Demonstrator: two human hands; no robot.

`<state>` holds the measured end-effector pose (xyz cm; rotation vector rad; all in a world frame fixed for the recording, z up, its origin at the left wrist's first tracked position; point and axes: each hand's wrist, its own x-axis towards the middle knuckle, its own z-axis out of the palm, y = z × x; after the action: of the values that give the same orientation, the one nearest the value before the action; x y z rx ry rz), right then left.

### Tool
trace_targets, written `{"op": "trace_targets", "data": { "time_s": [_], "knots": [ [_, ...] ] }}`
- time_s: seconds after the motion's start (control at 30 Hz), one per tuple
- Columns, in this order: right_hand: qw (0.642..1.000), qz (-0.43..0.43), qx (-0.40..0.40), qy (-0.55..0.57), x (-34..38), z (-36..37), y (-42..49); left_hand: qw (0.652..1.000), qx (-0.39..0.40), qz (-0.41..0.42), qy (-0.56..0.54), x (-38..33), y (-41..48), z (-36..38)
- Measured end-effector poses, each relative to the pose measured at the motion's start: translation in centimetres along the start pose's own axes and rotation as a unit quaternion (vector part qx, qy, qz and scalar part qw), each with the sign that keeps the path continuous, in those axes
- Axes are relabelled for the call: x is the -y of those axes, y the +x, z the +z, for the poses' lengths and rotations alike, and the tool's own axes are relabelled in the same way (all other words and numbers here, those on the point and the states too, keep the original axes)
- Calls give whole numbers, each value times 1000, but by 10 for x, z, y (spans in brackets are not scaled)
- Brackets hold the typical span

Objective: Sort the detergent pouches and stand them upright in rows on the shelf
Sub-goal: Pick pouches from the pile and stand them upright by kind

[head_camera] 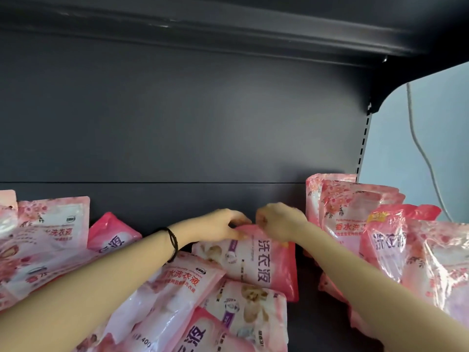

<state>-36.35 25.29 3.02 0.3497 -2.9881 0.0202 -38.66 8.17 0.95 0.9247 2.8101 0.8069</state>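
Two bare hands meet near the middle of the view, both on the upper edge of one pink plastic detergent pouch with dark purple characters (264, 265). The left hand (223, 224) comes in from 8 o'clock and pinches this edge between curled fingers and thumb. The right hand (278, 222) comes in from 4 o'clock, with its fingers curled tightly over the same edge, just beside the left hand. A black cord bracelet (173, 241) sits on the left wrist. The held pouch is at the centre of the dark grey metal shelf (308, 316), a little tilted, and its lower end at 6 o'clock rests on a heap of pink and white pouches (177, 288), which lie flat and across each other toward the bottom edge. I cannot tell if the held pouch touches the shelf floor. At 3 o'clock from the hands a row of pink flowered pouches (355, 214) stands upright, one behind the other. At 9 o'clock a group of leaning pink pouches (53, 222) is in disorder, some against the dark back panel (177, 123). At 2 o'clock, beyond the shelf side, a thin grey cable (418, 148) hangs before a pale blue wall (441, 118).
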Motion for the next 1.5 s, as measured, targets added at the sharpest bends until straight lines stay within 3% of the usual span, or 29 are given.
{"op": "trace_targets", "data": {
  "time_s": [0.13,0.27,0.33,0.43,0.53,0.6,0.7,0.77,0.83,0.9,1.03,1.17,1.23,1.3,1.37,1.43,1.5],
  "knots": [
    [989,-40,-109,-91,14,-24,-4,992,-56,-7,-110,-7,3,-1],
    [954,-109,-233,-153,19,-26,-1,968,-153,-53,-193,-8,4,0],
    [933,-120,-334,-59,14,-19,1,951,-174,-79,-243,-5,2,4],
    [866,-31,-439,237,5,-2,1,902,-219,-107,-355,4,0,8],
    [780,91,-352,509,-1,19,-4,845,-263,-119,-451,9,1,3],
    [731,143,-262,614,-2,33,-8,818,-280,-111,-489,7,2,-4],
    [710,131,-170,670,3,38,-16,776,-299,-71,-551,-1,3,-8],
    [690,93,-160,700,5,35,-18,766,-300,-54,-566,-8,4,-2],
    [657,84,-186,726,2,32,-14,763,-290,-47,-575,-15,5,8],
    [637,92,-197,740,-5,34,-9,783,-278,-56,-553,-15,6,17],
    [667,134,-172,713,-17,58,1,865,-267,-103,-413,-1,9,29],
    [629,155,-156,746,-19,75,6,890,-257,-118,-359,3,13,32],
    [630,152,-154,746,-19,74,8,893,-261,-124,-345,2,13,27],
    [656,153,-151,724,-18,73,10,903,-248,-149,-319,4,12,20],
    [704,174,-167,668,-17,70,9,927,-212,-185,-249,2,5,9],
    [752,186,-208,597,-16,61,4,965,-171,-185,-68,1,-12,-7],
    [805,140,-265,513,-13,44,-5,972,-118,-136,149,-2,-37,-23]
  ]
}}
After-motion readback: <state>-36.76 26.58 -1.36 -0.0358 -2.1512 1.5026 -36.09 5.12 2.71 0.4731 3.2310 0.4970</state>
